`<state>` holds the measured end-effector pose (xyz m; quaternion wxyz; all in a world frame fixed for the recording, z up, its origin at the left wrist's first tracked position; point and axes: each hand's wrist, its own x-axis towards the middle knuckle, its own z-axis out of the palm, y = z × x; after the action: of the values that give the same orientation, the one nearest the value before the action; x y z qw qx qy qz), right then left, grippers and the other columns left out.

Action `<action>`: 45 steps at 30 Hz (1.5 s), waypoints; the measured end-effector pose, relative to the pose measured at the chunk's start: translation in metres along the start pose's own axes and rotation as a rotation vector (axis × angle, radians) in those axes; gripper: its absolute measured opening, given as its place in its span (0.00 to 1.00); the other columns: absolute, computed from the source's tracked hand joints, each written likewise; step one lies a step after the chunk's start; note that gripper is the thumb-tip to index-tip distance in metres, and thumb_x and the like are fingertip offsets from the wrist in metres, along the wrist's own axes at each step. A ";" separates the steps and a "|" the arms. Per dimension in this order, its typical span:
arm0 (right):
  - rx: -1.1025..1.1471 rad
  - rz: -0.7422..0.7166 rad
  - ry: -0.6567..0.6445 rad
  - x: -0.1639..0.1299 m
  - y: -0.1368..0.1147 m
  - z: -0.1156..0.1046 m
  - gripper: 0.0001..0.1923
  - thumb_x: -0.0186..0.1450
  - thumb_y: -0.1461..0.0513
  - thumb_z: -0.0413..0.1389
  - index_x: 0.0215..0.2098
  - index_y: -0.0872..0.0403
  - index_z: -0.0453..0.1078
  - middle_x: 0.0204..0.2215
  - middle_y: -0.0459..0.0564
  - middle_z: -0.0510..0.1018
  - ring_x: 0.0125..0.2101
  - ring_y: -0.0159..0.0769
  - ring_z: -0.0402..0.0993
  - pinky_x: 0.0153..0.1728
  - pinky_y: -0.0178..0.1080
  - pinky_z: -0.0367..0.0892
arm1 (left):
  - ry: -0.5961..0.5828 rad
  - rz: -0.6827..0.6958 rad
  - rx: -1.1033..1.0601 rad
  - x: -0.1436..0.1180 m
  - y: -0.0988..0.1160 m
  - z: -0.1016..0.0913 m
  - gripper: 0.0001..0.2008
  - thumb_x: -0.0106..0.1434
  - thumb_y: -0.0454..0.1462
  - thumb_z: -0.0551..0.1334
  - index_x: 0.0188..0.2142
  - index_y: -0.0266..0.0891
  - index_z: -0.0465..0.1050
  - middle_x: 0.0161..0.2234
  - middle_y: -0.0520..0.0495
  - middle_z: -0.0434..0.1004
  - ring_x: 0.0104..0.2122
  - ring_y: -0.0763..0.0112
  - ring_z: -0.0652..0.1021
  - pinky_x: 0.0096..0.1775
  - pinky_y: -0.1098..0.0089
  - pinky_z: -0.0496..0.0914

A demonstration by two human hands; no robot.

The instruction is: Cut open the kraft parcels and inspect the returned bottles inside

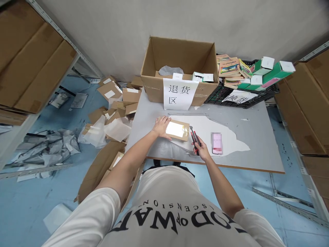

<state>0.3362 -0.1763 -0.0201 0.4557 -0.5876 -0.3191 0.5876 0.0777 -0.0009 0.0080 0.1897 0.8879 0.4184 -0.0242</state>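
Brown cardbd box (178, 131) has wht label (174, 129) + shiny tape (185, 130).

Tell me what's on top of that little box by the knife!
The little box has a white label and shiny tape on top. The left hand covers part of its left end, hiding what's beneath.
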 end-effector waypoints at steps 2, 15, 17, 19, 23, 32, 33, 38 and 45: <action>-0.011 0.010 -0.001 -0.001 0.001 0.000 0.40 0.58 0.49 0.57 0.65 0.46 0.50 0.34 0.47 0.74 0.17 0.25 0.64 0.15 0.32 0.61 | -0.003 -0.002 -0.002 0.000 0.000 0.000 0.64 0.35 0.60 0.68 0.66 0.39 0.41 0.63 0.31 0.48 0.63 0.40 0.47 0.59 0.38 0.43; -0.168 0.106 -0.146 0.016 -0.019 -0.042 0.39 0.59 0.50 0.59 0.64 0.51 0.54 0.23 0.42 0.72 0.13 0.26 0.64 0.11 0.31 0.57 | 0.006 0.000 0.003 -0.002 0.002 0.001 0.64 0.36 0.60 0.68 0.66 0.37 0.42 0.63 0.31 0.49 0.63 0.39 0.46 0.59 0.40 0.45; -0.202 0.104 -0.179 0.020 -0.026 -0.045 0.38 0.59 0.51 0.58 0.64 0.50 0.54 0.22 0.42 0.72 0.13 0.26 0.63 0.11 0.30 0.57 | 0.001 0.006 0.003 -0.001 0.002 0.000 0.63 0.37 0.60 0.68 0.66 0.38 0.42 0.63 0.31 0.49 0.63 0.40 0.47 0.59 0.41 0.46; -0.227 0.101 -0.194 0.026 -0.031 -0.044 0.38 0.59 0.51 0.58 0.64 0.50 0.54 0.22 0.42 0.71 0.13 0.25 0.63 0.11 0.30 0.57 | -0.003 0.010 0.003 -0.001 0.002 0.000 0.63 0.37 0.60 0.68 0.66 0.39 0.42 0.63 0.32 0.49 0.63 0.41 0.47 0.59 0.42 0.46; -0.245 0.107 -0.190 0.036 -0.036 -0.040 0.37 0.60 0.52 0.58 0.64 0.50 0.54 0.22 0.42 0.71 0.13 0.25 0.62 0.11 0.30 0.57 | 0.021 0.007 -0.015 0.000 0.000 0.001 0.63 0.36 0.61 0.68 0.65 0.39 0.43 0.63 0.33 0.51 0.63 0.41 0.49 0.59 0.46 0.49; -0.188 0.171 -0.217 0.011 -0.019 -0.045 0.39 0.60 0.50 0.58 0.65 0.50 0.53 0.20 0.41 0.69 0.12 0.26 0.62 0.11 0.30 0.55 | 0.077 -0.009 -0.046 0.002 -0.002 0.005 0.64 0.33 0.60 0.69 0.65 0.39 0.45 0.61 0.33 0.53 0.62 0.41 0.52 0.60 0.48 0.48; -0.181 0.177 -0.211 0.008 -0.017 -0.045 0.39 0.59 0.50 0.58 0.65 0.50 0.52 0.20 0.41 0.69 0.13 0.26 0.62 0.11 0.30 0.55 | 0.080 -0.006 -0.046 0.003 -0.003 0.005 0.64 0.33 0.60 0.69 0.65 0.39 0.45 0.61 0.33 0.53 0.62 0.41 0.52 0.60 0.49 0.47; -0.177 0.187 -0.210 -0.002 -0.016 -0.046 0.40 0.60 0.49 0.58 0.66 0.49 0.52 0.20 0.41 0.70 0.12 0.26 0.60 0.11 0.31 0.55 | 0.081 0.004 -0.034 0.002 -0.003 0.005 0.65 0.32 0.60 0.69 0.65 0.37 0.45 0.61 0.32 0.53 0.62 0.40 0.52 0.60 0.49 0.48; -0.171 0.201 -0.246 -0.021 -0.015 -0.046 0.40 0.59 0.49 0.59 0.65 0.50 0.53 0.19 0.41 0.70 0.11 0.26 0.60 0.11 0.31 0.55 | 0.075 -0.005 -0.045 0.003 -0.002 0.003 0.65 0.33 0.61 0.69 0.65 0.38 0.45 0.61 0.33 0.54 0.62 0.40 0.52 0.59 0.49 0.51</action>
<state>0.3812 -0.1974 -0.0028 0.3005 -0.5768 -0.3611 0.6683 0.0783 0.0013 0.0036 0.1939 0.8826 0.4278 0.0179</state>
